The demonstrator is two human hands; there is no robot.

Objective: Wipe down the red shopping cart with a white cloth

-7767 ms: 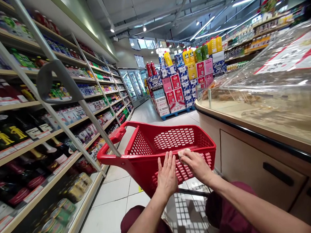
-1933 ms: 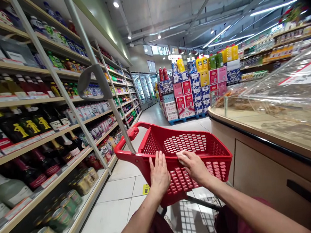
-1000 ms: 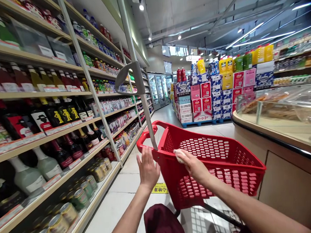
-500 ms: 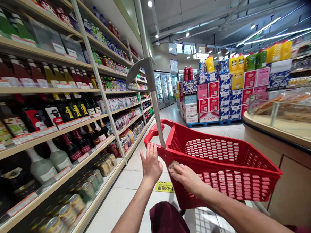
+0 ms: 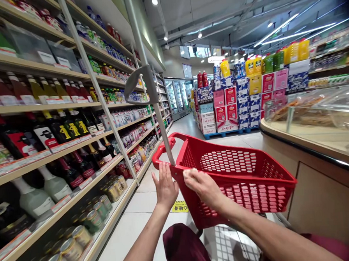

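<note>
In front of me a red plastic shopping basket (image 5: 238,181) stands on the floor, its grey pull handle (image 5: 150,85) extended and leaning left. My left hand (image 5: 166,187) lies open, fingers stretched out flat against the basket's near left rim. Close beside it, my right hand (image 5: 205,189) is closed around a pale crumpled cloth (image 5: 191,174), pressed to the near side just under the rim. Most of the cloth is hidden inside my fingers. Through the lattice walls the floor and light show.
Tall shelves of bottles and cans (image 5: 75,128) run along the left. To the right stands a counter with a glass guard (image 5: 317,123). Stacked cartons (image 5: 226,108) on blue pallets are ahead. A yellow floor sign (image 5: 180,206) lies beside the basket.
My right hand with the cloth has moved up the basket's near side, closer to the rim. The left hand stays flat on the rim. The whole view has shifted a little.
</note>
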